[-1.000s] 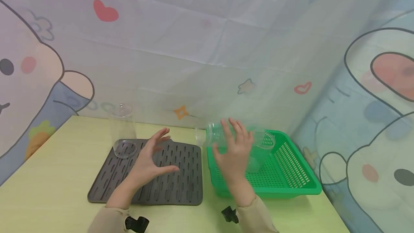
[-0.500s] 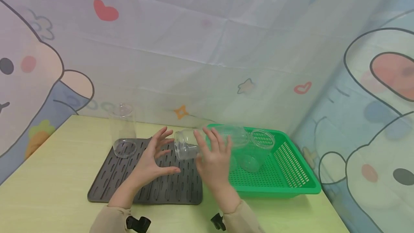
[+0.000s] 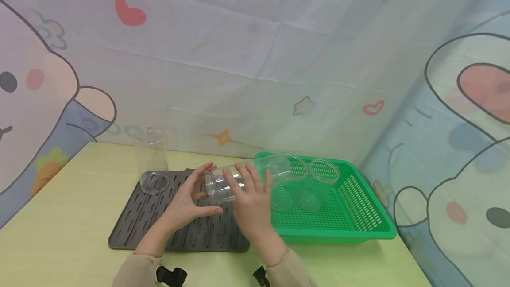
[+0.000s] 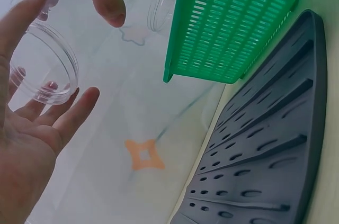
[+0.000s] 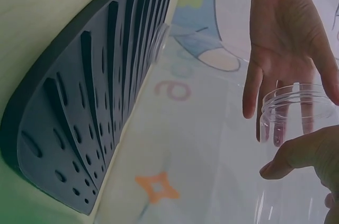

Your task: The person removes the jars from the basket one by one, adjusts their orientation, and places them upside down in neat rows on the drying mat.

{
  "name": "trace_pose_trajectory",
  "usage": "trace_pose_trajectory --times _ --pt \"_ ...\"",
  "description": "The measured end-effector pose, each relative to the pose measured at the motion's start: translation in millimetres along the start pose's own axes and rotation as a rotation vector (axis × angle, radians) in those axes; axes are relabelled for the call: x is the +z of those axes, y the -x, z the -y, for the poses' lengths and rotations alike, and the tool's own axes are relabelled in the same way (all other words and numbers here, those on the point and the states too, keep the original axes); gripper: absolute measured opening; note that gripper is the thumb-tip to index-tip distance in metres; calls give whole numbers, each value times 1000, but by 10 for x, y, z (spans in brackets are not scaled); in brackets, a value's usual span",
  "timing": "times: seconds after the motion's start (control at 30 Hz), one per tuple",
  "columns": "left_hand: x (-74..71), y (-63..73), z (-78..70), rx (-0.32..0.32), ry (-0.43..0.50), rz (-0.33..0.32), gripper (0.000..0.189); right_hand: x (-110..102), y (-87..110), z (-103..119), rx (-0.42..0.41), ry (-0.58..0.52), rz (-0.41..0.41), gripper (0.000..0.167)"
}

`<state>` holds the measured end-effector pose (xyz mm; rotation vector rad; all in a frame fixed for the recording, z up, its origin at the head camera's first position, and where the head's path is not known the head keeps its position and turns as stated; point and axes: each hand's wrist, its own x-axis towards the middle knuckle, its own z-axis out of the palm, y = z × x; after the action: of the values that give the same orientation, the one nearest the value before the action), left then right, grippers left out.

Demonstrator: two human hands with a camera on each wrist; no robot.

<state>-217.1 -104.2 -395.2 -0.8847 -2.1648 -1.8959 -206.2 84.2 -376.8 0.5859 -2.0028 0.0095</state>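
A clear cylindrical jar [image 3: 219,188] lies almost level in the air above the drying mat's right side. My right hand [image 3: 253,209] grips its side, with the thumb curled against the wall in the right wrist view. Around the jar's left end, my left hand [image 3: 181,203] is spread, thumb apart from the fingers. In the left wrist view, the jar's ringed rim [image 4: 69,57] is between that thumb and fingers; whether they touch it I cannot tell. Another clear jar [image 3: 153,156] stands upright on the grey drying mat [image 3: 183,234].
To the right, a green slotted basket [image 3: 338,234] holds at least two clear jars, one of them an upright jar [image 3: 324,172]. Behind the pale yellow table [image 3: 56,216] hangs a printed cloth [image 3: 223,79].
My right hand has carried the jar left, out from over the basket, toward my left hand. The jar's left end has dipped slightly. The left hand has hardly moved.
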Motion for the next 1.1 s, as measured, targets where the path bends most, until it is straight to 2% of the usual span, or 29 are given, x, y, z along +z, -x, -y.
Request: trace_pose_trajectory --times 0.33,0.8,1.1 --pt "-6 -6 33 -11 -34 -16 83 1 23 47 -7 8 29 83" --pt "-37 -2 34 -9 -34 -22 81 27 28 42 -6 -30 44 85" --pt "-51 -2 12 -20 -50 -37 80 -2 3 27 4 -92 68 85"
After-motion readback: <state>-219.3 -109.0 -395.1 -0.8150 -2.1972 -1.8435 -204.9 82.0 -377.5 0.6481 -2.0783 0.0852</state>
